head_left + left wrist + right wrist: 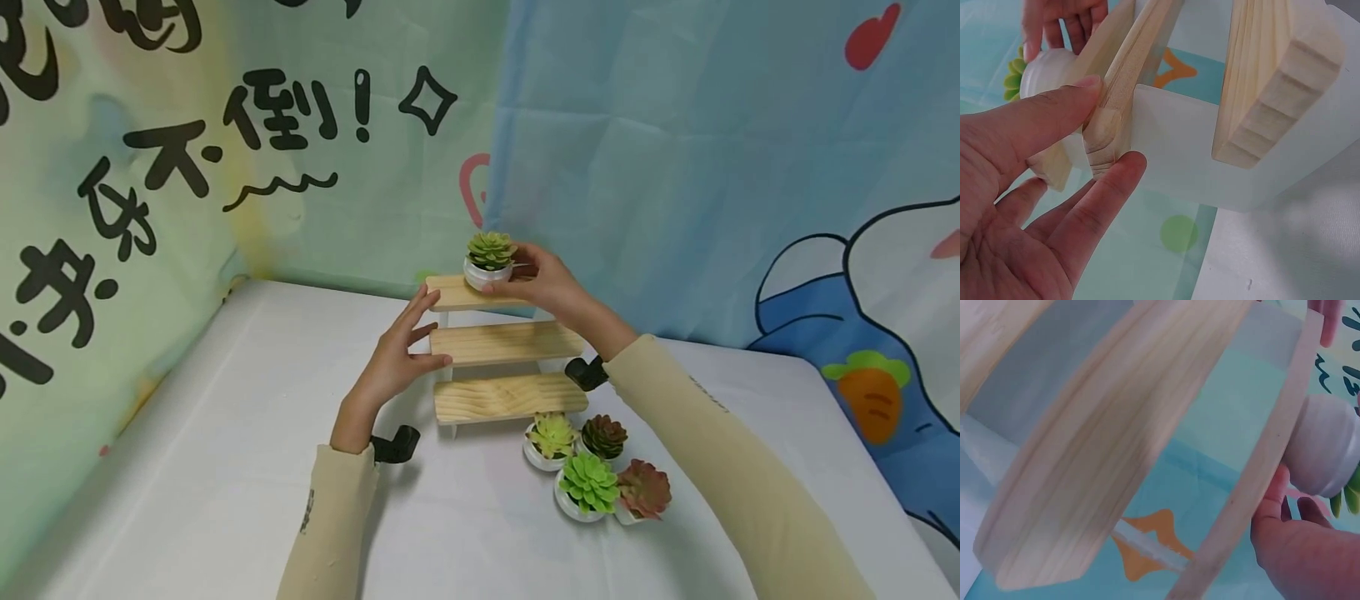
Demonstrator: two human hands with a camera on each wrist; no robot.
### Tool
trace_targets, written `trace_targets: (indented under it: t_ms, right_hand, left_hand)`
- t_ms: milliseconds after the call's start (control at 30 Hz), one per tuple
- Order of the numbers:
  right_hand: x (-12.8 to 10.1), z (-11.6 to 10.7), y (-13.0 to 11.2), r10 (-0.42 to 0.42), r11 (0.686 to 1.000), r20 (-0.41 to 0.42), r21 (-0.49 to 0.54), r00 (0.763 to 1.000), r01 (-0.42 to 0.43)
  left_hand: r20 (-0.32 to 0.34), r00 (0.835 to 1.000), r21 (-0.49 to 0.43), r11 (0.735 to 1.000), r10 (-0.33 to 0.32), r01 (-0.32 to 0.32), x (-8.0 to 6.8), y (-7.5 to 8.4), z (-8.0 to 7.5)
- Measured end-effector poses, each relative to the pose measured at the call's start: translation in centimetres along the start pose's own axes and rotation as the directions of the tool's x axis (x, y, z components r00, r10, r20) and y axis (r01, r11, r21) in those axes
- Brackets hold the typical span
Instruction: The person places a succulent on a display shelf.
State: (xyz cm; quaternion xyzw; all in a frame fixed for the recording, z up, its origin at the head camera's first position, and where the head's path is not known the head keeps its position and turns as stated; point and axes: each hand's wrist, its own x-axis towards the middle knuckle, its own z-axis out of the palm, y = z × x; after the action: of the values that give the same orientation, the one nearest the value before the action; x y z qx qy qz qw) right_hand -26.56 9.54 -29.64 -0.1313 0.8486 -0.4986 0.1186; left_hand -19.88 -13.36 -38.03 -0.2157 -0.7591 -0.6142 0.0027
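Note:
A three-step display stand with wooden boards and pale side panels stands on the table. My right hand holds a small potted succulent by its white pot, low over the left part of the top board. In the right wrist view the thumb is beside that pot, and the other fingers are partly hidden. My left hand grips the stand's left end. In the left wrist view, its thumb and fingers lie either side of the middle board's end.
In front of the stand's right side, several potted succulents cluster: a yellow-green one, a bright green one, a dark red one and a reddish one. A printed cloth backdrop rises behind the white table.

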Motion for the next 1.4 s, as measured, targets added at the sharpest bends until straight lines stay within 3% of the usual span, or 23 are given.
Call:
trace_targets:
  t_ms: [667,1067,1400]
  right_hand:
    - [-5.3,-1.8,1.3,-0.049,0.997,-0.007,0.057,0.999,0.049]
    - [-10.4,-2.1,2.9,-0.074,0.986,-0.025,0.144,0.997,0.077]
    - [-15.0,-2.5,3.8,-0.11,0.987,-0.098,0.11,0.989,0.12]
  left_hand:
    - [0.005,1.0,-0.009,1.0,-0.027,0.027,-0.4,0.5,0.2]
    - [0.003,1.0,-0.013,1.0,-0.022,0.022,-0.3,0.4,0.1]
    - [-0.004,0.999,-0.005,0.999,-0.043,0.043,-0.2,0.3,0.2]
